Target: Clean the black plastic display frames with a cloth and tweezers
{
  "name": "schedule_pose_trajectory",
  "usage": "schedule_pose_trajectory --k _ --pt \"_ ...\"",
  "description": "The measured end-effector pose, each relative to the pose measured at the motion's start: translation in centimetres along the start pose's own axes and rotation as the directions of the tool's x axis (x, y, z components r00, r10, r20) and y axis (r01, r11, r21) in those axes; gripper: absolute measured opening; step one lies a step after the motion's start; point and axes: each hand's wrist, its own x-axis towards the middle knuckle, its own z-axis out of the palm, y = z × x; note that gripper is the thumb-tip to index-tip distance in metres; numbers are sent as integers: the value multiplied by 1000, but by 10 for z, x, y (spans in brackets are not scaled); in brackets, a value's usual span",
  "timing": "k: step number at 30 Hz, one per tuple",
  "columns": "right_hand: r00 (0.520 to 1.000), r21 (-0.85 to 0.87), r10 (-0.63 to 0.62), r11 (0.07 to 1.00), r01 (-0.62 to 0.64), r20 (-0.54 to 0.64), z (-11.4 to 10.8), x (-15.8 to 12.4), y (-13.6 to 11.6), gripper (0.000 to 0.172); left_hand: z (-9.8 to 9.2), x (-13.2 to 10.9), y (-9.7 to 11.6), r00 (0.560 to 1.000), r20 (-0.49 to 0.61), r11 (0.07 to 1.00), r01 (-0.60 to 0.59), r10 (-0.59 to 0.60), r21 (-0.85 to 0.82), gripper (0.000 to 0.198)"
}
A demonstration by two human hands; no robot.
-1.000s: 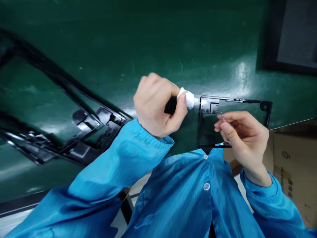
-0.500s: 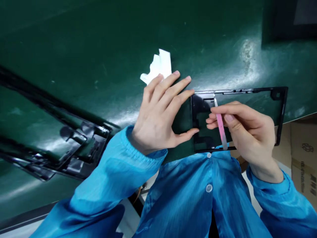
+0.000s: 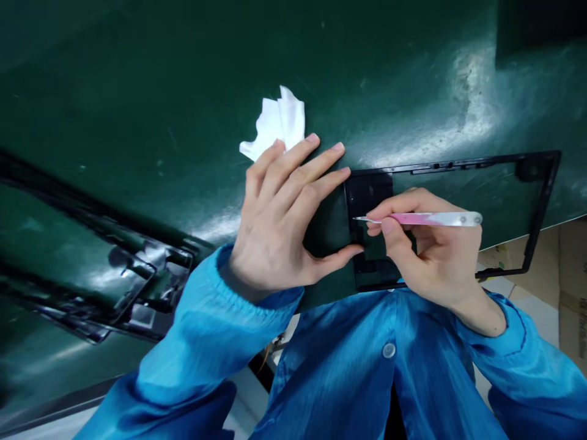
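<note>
My right hand pinches a pair of pink and silver tweezers, held almost level with the tip pointing left. Under it lies a black rectangular frame, and the tweezer tip is over the frame's left end; I cannot tell whether it touches. My left hand is spread flat, its thumb and little finger at the frame's left edge. A crumpled white tissue lies beneath the index fingertip side of that hand. Part of the frame's lower edge is hidden behind my right hand.
More black frames are piled on the green table at the left. A dark object sits at the far right corner. Below the table's right edge stand cardboard boxes.
The tweezers have swung from steep to nearly level, and their tip has moved left from the frame's upper edge toward its left end. My left hand keeps its spread pose.
</note>
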Motion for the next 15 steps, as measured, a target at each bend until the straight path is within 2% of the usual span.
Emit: schedule_pose_trajectory --k 7,11,15 --pt "1000 16 -8 1000 8 9 3 -2 -2 18 1 -2 -1 999 -2 997 48 -49 -65 78" --pt "1000 29 25 999 -25 15 1 -3 -3 21 2 -2 -3 1000 5 1000 6 -6 -23 85" --pt "998 17 1 1000 -2 65 -1 -2 -3 23 1 -1 -3 1000 9 1000 1 0 -2 88"
